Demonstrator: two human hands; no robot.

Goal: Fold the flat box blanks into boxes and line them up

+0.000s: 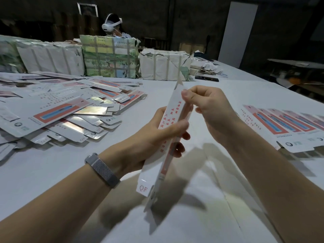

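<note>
I hold one long white box blank (172, 109) with red print upright and slightly tilted above the white table (52, 172). My left hand (157, 135) grips its middle, fingers curled round the far side. My right hand (208, 107) pinches the blank's upper edge between thumb and fingers. The lower end, marked QF, points toward me. A loose heap of flat blanks (70, 113) lies at the left. A row of folded boxes (284, 125) with red and blue fronts lies side by side at the right.
Paper-wrapped, strapped bundles (164, 65) stand along the table's far side, one with green printed wrapping (108, 57). A person wearing a white headset (112, 25) sits behind them. A dark phone (206, 78) lies near the bundles.
</note>
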